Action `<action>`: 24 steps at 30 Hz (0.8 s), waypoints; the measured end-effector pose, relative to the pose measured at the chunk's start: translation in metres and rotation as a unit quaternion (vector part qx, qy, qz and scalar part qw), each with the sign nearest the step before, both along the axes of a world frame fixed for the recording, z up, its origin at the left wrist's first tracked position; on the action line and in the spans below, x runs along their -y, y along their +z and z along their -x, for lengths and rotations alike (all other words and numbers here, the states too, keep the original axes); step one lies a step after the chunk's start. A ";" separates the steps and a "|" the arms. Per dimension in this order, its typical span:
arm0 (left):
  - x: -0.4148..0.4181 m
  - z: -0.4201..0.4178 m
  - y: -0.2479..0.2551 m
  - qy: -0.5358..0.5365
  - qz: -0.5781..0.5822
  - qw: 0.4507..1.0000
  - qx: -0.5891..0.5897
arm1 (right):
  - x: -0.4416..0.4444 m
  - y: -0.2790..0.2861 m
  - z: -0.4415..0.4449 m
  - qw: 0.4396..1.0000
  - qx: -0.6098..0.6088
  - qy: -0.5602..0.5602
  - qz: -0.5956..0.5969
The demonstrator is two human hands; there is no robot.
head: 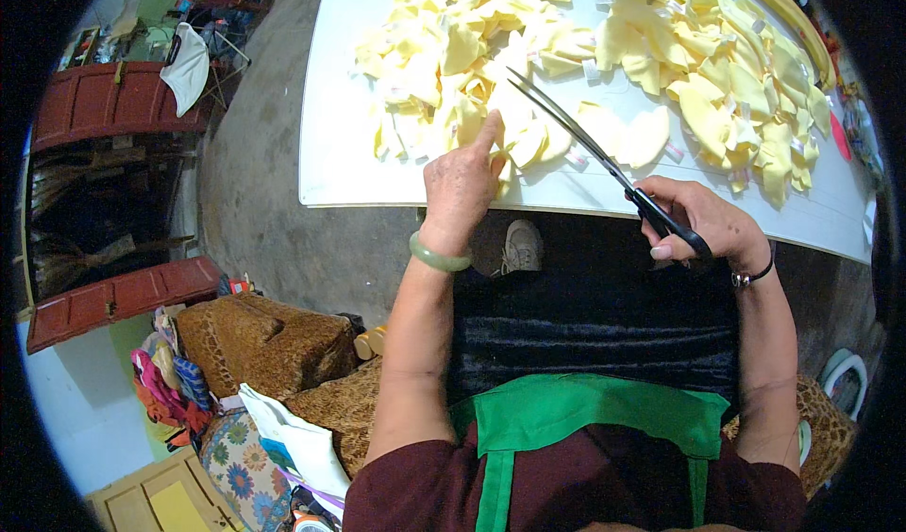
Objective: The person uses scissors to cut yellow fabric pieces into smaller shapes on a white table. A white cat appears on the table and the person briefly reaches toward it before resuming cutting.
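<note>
My right hand (701, 224) grips the black handles of a pair of long-bladed scissors (601, 157) near the front edge of the white table (340, 185). The blades point up and left over yellow fabric pieces, with a narrow gap between their tips. My left hand (463, 178) reaches onto the left heap of yellow fabric pieces (460, 43), its index finger extended; whether the other fingers pinch a piece is hidden. Another heap of yellow pieces (743, 79) lies to the right. Small white tags stick out from many pieces. A few pieces (648, 137) lie between the heaps.
A long yellow fabric roll or strip (786, 15) and a red piece (840, 137) lie at the table's right side. Behind me on the left is a brown patterned sofa (269, 341) with a white bag (297, 433). Open red cabinet doors (127, 298) stand farther left.
</note>
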State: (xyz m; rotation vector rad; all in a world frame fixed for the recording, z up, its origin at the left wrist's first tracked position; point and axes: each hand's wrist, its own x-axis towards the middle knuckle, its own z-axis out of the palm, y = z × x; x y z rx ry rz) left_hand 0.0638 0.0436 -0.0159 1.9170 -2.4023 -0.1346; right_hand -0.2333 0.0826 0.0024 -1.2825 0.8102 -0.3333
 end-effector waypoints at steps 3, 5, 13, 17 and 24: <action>0.002 0.005 -0.009 -0.054 0.087 0.994 -0.028 | -0.001 -0.001 0.003 1.000 -0.005 -0.001 0.011; 0.003 0.008 -0.010 -0.014 0.096 0.991 -0.088 | -0.002 -0.001 0.005 1.000 -0.006 -0.003 0.000; 0.008 -0.020 0.014 0.145 -0.027 0.907 -0.394 | -0.006 -0.001 0.015 0.995 0.044 0.044 -0.083; 0.007 -0.031 0.008 0.140 -0.007 0.908 -0.395 | -0.013 -0.006 0.001 0.988 0.104 0.102 -0.047; 0.001 -0.035 0.011 0.167 -0.061 0.905 -0.387 | -0.008 -0.020 -0.014 0.997 -0.019 0.040 -0.068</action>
